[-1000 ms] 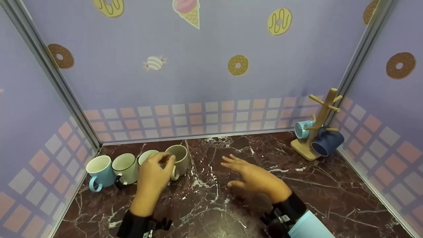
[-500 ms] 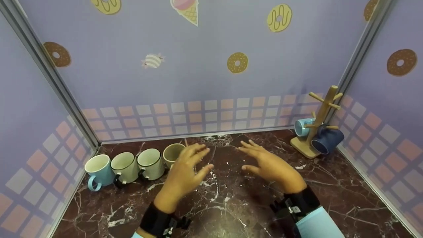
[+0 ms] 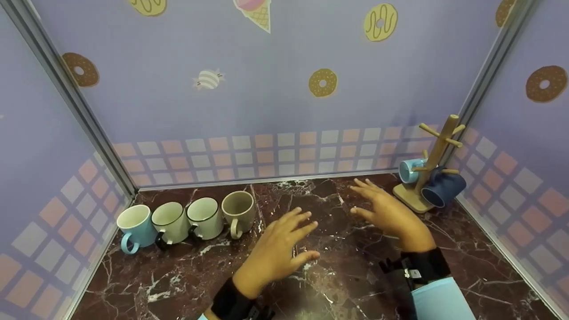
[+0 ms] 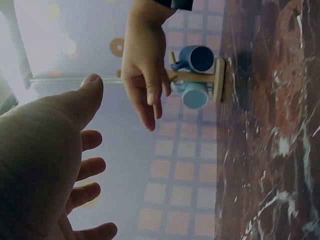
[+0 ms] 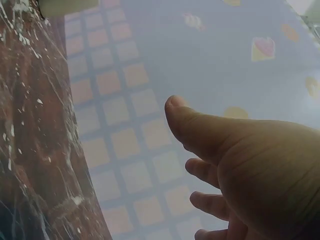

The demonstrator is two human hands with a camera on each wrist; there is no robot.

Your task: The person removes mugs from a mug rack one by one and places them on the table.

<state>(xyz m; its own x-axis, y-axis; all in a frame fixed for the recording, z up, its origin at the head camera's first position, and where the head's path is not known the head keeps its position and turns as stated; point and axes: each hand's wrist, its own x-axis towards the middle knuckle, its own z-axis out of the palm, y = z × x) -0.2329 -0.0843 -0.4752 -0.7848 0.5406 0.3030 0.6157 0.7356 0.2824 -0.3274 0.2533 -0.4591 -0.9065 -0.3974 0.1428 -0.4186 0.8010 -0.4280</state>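
Note:
My left hand (image 3: 280, 249) hovers over the table's middle, fingers spread and holding nothing. Right of it, my right hand (image 3: 393, 218), also empty, has its fingers loosely extended in front of the wooden mug tree (image 3: 436, 153). On the tree's lower pegs hang a light blue mug (image 3: 416, 169) and a dark blue mug (image 3: 451, 186); the left wrist view shows the dark blue mug (image 4: 201, 58) too. A row at the left holds a blue mug (image 3: 144, 235), two pale mugs with black handles, one pale mug (image 3: 178, 227) beside the other pale mug (image 3: 211, 224), and a beige mug (image 3: 246, 218).
The dark red marbled table (image 3: 169, 284) is enclosed by purple walls at the back (image 3: 266, 106) and both sides. Grey metal posts (image 3: 80, 104) stand at the corners. The upper pegs (image 3: 429, 130) of the tree stick out bare.
My left hand has left the beige mug, moved right and toward me, and its fingers have spread. My right hand has moved right, toward the mug tree. The mugs stay put.

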